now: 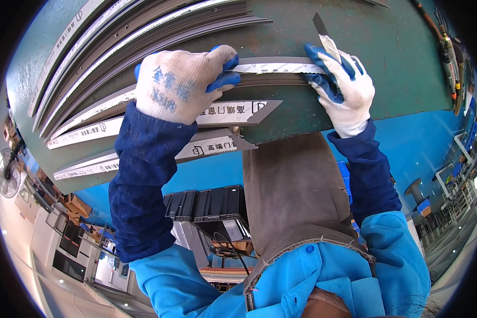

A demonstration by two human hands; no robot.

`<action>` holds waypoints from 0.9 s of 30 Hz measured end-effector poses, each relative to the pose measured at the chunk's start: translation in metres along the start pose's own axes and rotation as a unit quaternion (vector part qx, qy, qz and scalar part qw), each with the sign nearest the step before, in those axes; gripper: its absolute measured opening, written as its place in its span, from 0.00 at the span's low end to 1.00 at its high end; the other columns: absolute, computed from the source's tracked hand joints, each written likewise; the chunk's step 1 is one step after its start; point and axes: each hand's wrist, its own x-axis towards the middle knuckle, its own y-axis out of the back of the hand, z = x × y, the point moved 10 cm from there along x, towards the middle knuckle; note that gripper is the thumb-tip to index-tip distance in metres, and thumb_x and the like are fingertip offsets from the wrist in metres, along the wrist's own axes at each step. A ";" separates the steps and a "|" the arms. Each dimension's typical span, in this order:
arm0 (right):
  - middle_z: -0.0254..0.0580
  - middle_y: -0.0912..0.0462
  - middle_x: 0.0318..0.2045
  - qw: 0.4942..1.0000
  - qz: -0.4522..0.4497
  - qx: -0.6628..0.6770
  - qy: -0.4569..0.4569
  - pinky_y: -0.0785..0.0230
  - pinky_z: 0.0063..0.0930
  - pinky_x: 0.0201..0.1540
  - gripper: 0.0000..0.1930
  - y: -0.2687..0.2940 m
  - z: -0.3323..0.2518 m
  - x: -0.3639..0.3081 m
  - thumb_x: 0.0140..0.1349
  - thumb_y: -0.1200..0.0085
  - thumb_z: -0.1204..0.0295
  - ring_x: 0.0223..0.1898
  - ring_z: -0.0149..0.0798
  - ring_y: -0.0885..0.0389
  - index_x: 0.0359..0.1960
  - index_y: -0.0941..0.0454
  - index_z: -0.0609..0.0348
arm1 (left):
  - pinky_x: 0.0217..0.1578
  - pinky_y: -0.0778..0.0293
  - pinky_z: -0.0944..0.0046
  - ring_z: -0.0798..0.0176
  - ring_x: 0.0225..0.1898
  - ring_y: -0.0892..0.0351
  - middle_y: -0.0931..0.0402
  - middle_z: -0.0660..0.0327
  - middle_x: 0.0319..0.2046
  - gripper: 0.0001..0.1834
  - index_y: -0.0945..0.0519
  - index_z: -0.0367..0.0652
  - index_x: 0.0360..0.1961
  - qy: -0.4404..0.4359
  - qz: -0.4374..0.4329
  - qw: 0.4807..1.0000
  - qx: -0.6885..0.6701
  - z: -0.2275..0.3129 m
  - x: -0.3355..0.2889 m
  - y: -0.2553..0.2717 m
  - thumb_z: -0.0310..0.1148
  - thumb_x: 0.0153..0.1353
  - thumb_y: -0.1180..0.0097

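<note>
Left hand fingers curl down onto the grey strip; right hand pinches its end, gripping a blade.

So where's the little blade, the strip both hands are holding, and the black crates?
utility knife [326,38], head view, on its grey blade.
taped metal strip [273,68], head view, on the white tape between the hands.
black crates [206,204], head view, on the front wall.

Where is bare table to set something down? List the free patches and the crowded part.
Free: green table right of the right hand, reaching to the cables at the right edge; also a smaller patch above the strip that both hands grip, between left hand and utility knife. Crowded: the table's left half, packed with long profiles.
</note>
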 end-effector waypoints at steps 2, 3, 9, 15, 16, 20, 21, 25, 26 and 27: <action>0.45 0.18 0.47 1.000 0.003 -0.008 0.004 0.28 0.28 0.44 0.24 -0.001 0.005 -0.004 0.41 0.36 0.81 0.41 0.44 0.19 0.46 0.20 0.60 | 0.17 0.29 0.73 0.68 0.16 0.23 0.21 0.65 0.18 0.22 0.23 0.46 0.43 0.022 -0.012 0.997 -0.069 -0.004 0.004 -0.006 0.38 0.47 0.30; 0.45 0.18 0.47 1.000 0.003 -0.007 0.003 0.28 0.28 0.44 0.24 0.000 0.007 -0.005 0.41 0.36 0.81 0.41 0.44 0.19 0.46 0.20 0.60 | 0.21 0.26 0.73 0.66 0.18 0.21 0.20 0.62 0.21 0.21 0.23 0.46 0.44 0.051 -0.048 0.995 -0.072 -0.006 0.005 -0.011 0.37 0.49 0.32; 0.49 0.18 0.47 0.999 -0.031 -0.016 0.014 0.28 0.30 0.45 0.25 -0.003 0.009 -0.002 0.40 0.35 0.80 0.41 0.46 0.20 0.46 0.20 0.62 | 0.13 0.35 0.75 0.73 0.11 0.33 0.22 0.62 0.23 0.14 0.22 0.40 0.43 0.357 0.276 0.742 -0.495 -0.096 -0.061 0.005 0.29 0.56 0.37; 0.48 0.20 0.48 0.927 -0.025 0.313 -0.205 0.28 0.24 0.36 0.17 0.024 -0.008 0.002 0.56 0.46 0.78 0.38 0.38 0.18 0.49 0.24 0.67 | 0.14 0.34 0.74 0.76 0.12 0.34 0.25 0.65 0.22 0.10 0.22 0.40 0.39 0.416 0.327 0.639 -0.558 -0.137 -0.125 -0.017 0.33 0.60 0.40; 0.47 0.21 0.49 0.858 -0.018 0.455 -0.237 0.29 0.21 0.34 0.17 0.009 -0.025 0.001 0.57 0.48 0.79 0.38 0.37 0.18 0.50 0.25 0.67 | 0.14 0.34 0.74 0.76 0.12 0.34 0.25 0.66 0.22 0.10 0.22 0.40 0.39 0.417 0.326 0.646 -0.549 -0.135 -0.126 -0.016 0.34 0.61 0.41; 0.46 0.23 0.51 0.689 -0.176 0.652 -0.263 0.31 0.16 0.31 0.18 -0.060 -0.095 0.005 0.59 0.53 0.80 0.36 0.34 0.18 0.52 0.27 0.66 | 0.14 0.33 0.74 0.76 0.12 0.33 0.26 0.67 0.21 0.10 0.22 0.41 0.38 0.360 0.316 0.629 -0.612 -0.141 -0.119 -0.017 0.36 0.62 0.42; 0.47 0.22 0.50 0.640 -0.242 0.673 -0.281 0.30 0.17 0.32 0.17 -0.080 -0.110 0.004 0.60 0.54 0.81 0.35 0.34 0.18 0.52 0.27 0.66 | 0.15 0.33 0.74 0.76 0.13 0.33 0.26 0.68 0.21 0.10 0.23 0.41 0.38 0.325 0.306 0.614 -0.651 -0.138 -0.112 -0.018 0.36 0.63 0.43; 0.47 0.22 0.49 0.570 -0.335 0.681 -0.314 0.28 0.19 0.33 0.17 -0.107 -0.130 0.002 0.60 0.56 0.81 0.35 0.33 0.19 0.51 0.26 0.65 | 0.16 0.31 0.74 0.75 0.14 0.32 0.27 0.69 0.20 0.10 0.23 0.42 0.39 0.185 0.254 0.533 -0.785 -0.137 -0.094 -0.028 0.37 0.64 0.45; 0.46 0.22 0.48 0.561 -0.349 0.677 -0.324 0.28 0.20 0.33 0.17 -0.110 -0.135 0.001 0.60 0.56 0.81 0.35 0.33 0.19 0.51 0.26 0.65 | 0.17 0.31 0.74 0.75 0.14 0.31 0.28 0.69 0.20 0.10 0.23 0.43 0.39 0.151 0.240 0.509 -0.813 -0.141 -0.092 -0.031 0.38 0.64 0.46; 0.46 0.22 0.48 0.553 -0.362 0.672 -0.333 0.28 0.21 0.34 0.17 -0.113 -0.138 -0.002 0.60 0.56 0.81 0.36 0.34 0.19 0.51 0.26 0.64 | 0.17 0.31 0.74 0.75 0.14 0.31 0.28 0.70 0.19 0.10 0.23 0.43 0.40 0.115 0.225 0.483 -0.838 -0.149 -0.091 -0.033 0.38 0.65 0.46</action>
